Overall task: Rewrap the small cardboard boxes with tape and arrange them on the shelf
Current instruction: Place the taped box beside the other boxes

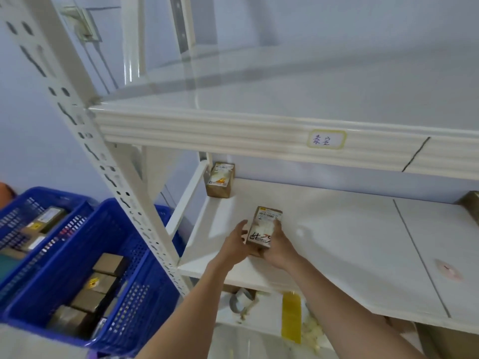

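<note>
Both hands, the left hand (234,242) and right hand (276,248), grip the box (263,230) over the shelf (337,229) front; releasing it unevenly could tip it off the edge.

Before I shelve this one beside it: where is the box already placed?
In the head view, the placed box stands at the middle shelf's back left corner, beyond the held box.
</note>
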{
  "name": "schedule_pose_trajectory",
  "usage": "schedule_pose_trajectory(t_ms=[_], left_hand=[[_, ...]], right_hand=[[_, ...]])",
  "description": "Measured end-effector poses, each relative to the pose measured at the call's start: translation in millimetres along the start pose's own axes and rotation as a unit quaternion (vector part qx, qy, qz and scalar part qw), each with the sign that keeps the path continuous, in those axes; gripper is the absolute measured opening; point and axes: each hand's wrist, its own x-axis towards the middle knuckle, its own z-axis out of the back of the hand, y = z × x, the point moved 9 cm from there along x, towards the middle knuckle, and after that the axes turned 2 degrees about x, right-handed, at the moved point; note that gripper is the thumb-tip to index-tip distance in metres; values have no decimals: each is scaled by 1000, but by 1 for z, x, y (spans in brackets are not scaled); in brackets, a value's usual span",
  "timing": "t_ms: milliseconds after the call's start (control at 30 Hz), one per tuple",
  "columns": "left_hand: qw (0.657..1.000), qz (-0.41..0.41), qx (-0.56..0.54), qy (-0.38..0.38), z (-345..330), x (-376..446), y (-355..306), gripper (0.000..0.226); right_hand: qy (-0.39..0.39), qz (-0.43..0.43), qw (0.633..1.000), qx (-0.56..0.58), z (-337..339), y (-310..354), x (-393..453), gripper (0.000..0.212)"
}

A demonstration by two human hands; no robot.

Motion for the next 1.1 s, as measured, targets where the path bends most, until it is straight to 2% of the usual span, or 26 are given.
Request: schedule_pose_trajectory(t_ms=[33, 100, 167, 233, 333, 500, 700, 800, 967, 1100], left_hand=[[1000, 0, 21, -17, 6, 1, 5, 85], [992, -45, 101, -59, 14, 2, 2, 68], [967, -122, 207, -89, 14, 0, -14, 53], [937, -179, 287, -93, 6, -2, -27, 47], [915, -201, 339, -83, -8, -3, -31, 55], [901, -204, 376, -81, -23, -8, -17, 76], [881, -124, 448, -92, -16, 14, -19, 73], [876, -105, 461, -96, -7, 33, -22, 75], [840, -85, 531, -78, 10, 68, -21, 76], [829, -93, 542, -105, 25, 91, -27, 71]], right_hand=[[3, -3, 1000, -24, -12, -17, 22, 130], [-18, 11, 996, -85, -14, -14, 27, 122], [-51, 31, 983, -176, 8, 23, -10, 91], [-124, 67, 954, -264, 26, 40, -20, 60], [-163, 95, 939, -287, 29, 41, -18, 44], [-110, 104, 956, -253, 13, 26, -17, 66], [-58, 95, 942, -317, 4, 33, 9, 86], [-57, 96, 933, -341, 6, 47, 29, 91], [-56, 101, 939, -324, 2, 65, 62, 90], [-46, 92, 945, -311, -1, 77, 91, 93]])
